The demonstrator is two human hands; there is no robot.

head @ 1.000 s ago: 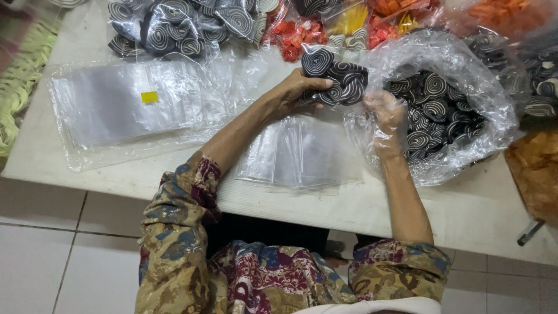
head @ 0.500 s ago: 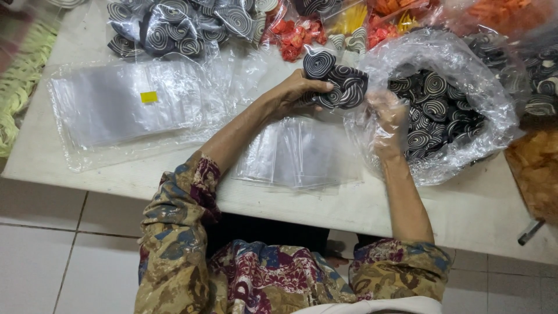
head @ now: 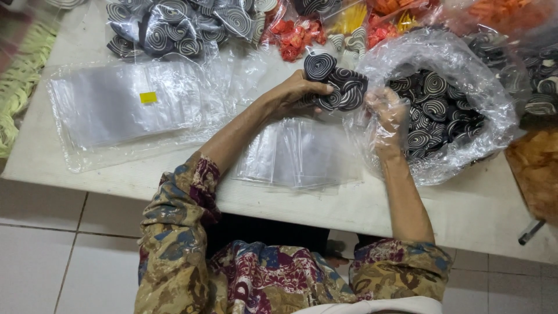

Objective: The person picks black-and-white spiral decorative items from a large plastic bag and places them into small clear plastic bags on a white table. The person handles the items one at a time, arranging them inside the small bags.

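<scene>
Spiral crackers [head: 340, 87], black w/ white swirls, sit stacked in the left hand [head: 293, 93]; that grip is closed round the bunch, thumb on top, held above the counter's [head: 465, 215] middle near the far edge. Right hand [head: 389, 113], in a thin clear glove, has fingers curled and pinched at the mouth of the big clear bag [head: 459, 58] of loose crackers just beside; can't tell if it holds a piece. Under both wrists lies a stack of empty small bags [head: 302, 154], near edge. Toward the left edge, a larger flat pile of clear sleeves [head: 116, 104]. Far edge: filled packs [head: 168, 26] already done. Judging by this, packing is midway: some packs finished, big bag still well stocked, many sleeves unused.
</scene>
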